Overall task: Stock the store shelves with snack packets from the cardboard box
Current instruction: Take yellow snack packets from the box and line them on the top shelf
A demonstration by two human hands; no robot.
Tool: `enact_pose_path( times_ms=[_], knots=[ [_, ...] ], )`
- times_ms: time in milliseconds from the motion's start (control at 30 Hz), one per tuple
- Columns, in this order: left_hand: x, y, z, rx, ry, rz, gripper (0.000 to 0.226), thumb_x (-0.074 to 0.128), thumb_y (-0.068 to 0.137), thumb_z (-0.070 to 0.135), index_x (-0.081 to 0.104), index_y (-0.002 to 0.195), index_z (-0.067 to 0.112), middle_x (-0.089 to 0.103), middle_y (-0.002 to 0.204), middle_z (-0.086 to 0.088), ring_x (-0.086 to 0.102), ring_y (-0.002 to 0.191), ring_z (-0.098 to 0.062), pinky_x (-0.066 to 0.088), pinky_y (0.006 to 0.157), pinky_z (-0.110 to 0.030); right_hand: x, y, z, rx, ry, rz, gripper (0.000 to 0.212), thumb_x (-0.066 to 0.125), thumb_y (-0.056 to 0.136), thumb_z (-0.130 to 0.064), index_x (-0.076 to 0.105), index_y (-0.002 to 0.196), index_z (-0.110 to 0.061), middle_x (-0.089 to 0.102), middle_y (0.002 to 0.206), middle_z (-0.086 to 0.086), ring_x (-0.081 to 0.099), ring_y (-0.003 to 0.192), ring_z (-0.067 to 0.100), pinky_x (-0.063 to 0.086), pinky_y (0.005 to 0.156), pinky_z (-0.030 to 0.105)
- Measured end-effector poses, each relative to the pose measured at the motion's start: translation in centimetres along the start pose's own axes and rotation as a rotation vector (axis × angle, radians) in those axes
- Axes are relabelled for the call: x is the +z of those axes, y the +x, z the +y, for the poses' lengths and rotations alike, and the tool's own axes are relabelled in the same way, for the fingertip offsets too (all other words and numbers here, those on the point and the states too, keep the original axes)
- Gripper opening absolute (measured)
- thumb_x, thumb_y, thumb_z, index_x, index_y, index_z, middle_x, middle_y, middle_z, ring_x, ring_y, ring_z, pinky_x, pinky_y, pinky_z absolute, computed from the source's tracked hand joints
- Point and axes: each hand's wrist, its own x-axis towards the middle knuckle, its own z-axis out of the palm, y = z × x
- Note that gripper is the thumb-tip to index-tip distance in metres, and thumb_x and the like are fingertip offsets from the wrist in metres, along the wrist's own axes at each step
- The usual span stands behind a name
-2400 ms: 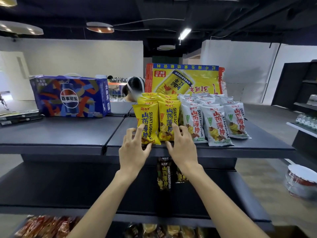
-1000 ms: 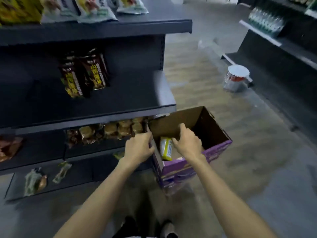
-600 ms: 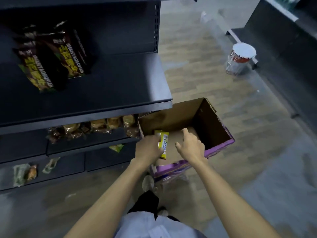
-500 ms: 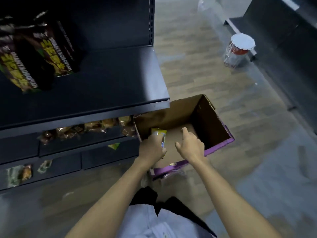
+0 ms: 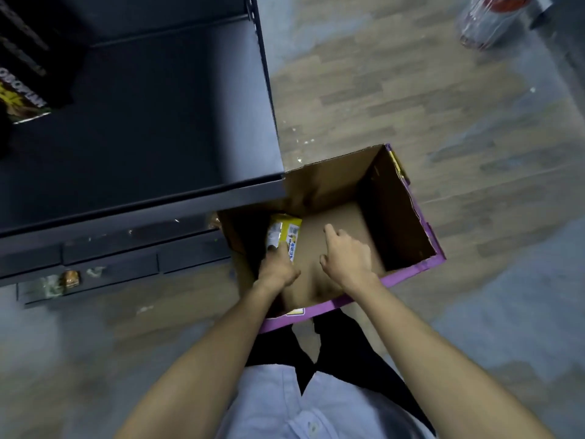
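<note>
Inside the cardboard box, the left hand grips a yellow snack packet; just beside it, the right hand hovers with fingers relaxed, holding nothing.

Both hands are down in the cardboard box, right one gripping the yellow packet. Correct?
Not quite: it is the left hand that grips the yellow packet, as the head view shows. The right hand holds nothing. Both hands are down in the cardboard box, as you said.
</note>
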Motion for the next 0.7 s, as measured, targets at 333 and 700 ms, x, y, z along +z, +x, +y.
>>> enact_pose_path(
  times_ms=[333, 700],
  knots=[
    [3.4, 5.2, 1.0, -0.253, -0.218, 0.185, 0.089, 0.08, 0.077, 0.017, 0.025, 0.148, 0.016, 0.045, 0.138, -0.009, 0.05, 0.123, -0.03, 0.044, 0.095, -0.041, 1.5, 4.3, 3.0, -0.149, -0.111, -0.043, 0.054, 0.06, 0.093, -0.029, 0.034, 0.139, -0.02, 0.055, 0.121, 0.007, 0.062, 0.106, 0.03, 0.033, 0.069, 0.035],
    [4.9, 8.2, 0.9, -0.442, -0.483, 0.262, 0.061, 0.083, 0.071, 0.011, 0.049, 0.121, 0.01, 0.065, 0.118, -0.01, 0.065, 0.103, -0.029, 0.053, 0.09, -0.039, 3.2, 5.0, 6.5, -0.164, -0.125, -0.063, 0.051, 0.062, 0.091, -0.027, 0.036, 0.134, -0.019, 0.057, 0.12, 0.008, 0.063, 0.104, 0.03, 0.036, 0.067, 0.036]
  ],
)
